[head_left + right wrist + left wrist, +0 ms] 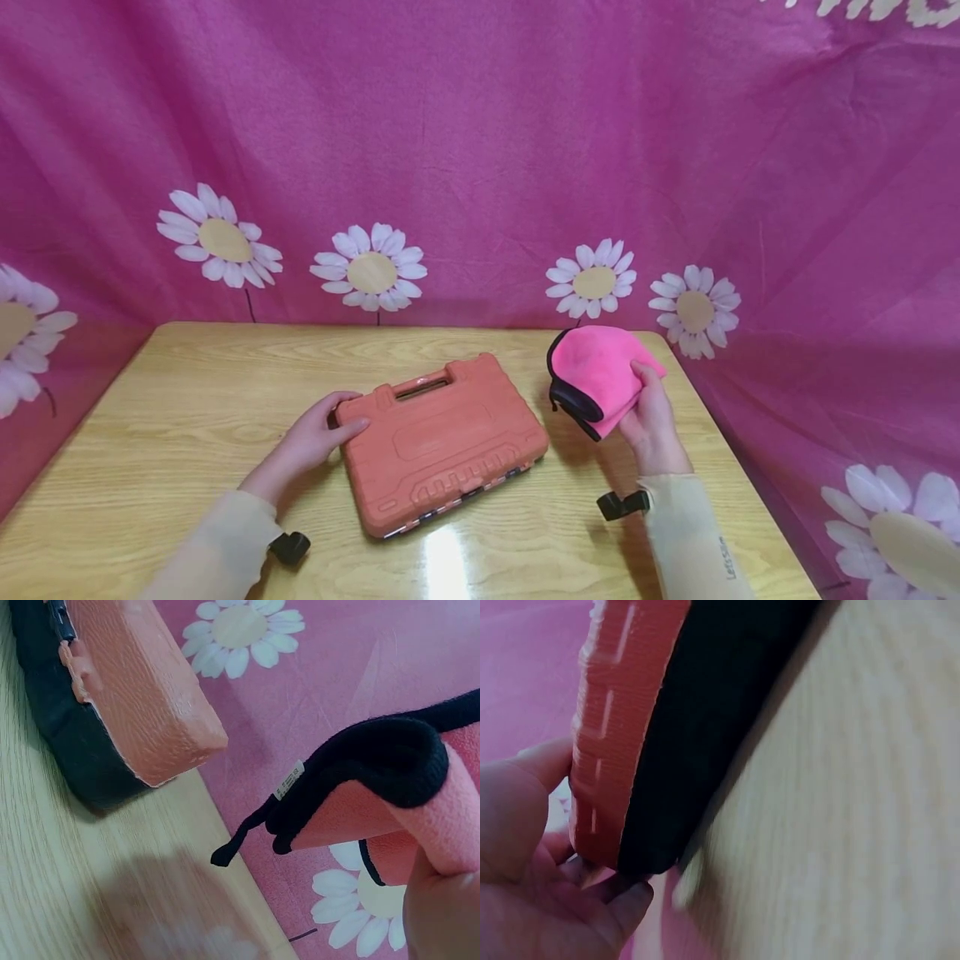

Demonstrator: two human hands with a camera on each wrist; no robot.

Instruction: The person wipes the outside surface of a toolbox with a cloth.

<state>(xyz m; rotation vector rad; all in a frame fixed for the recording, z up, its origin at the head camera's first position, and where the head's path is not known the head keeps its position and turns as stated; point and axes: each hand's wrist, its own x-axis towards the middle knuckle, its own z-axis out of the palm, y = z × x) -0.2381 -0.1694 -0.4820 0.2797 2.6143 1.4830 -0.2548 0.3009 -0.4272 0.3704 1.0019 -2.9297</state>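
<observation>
An orange plastic carrying case point(450, 437) lies tilted on the table, its handle side away from me and its clasps toward me. Its black lower half point(697, 735) shows in the left wrist view. My left hand point(318, 437) grips the far left corner, thumb on the lid and fingers round the side. To the right of the case, my right hand point(652, 421) holds a folded pink cloth point(600, 367) by its right side, raised over the table. Black edging borders the cloth, and a small white tag point(289, 781) and a black hanging loop point(238, 841) stick out.
The wooden table point(247, 367) backs onto a magenta curtain point(480, 167) printed with white daisies, which also hangs along both sides. Black straps point(290, 547) are worn at both wrists. The table's right edge runs close beside my right forearm.
</observation>
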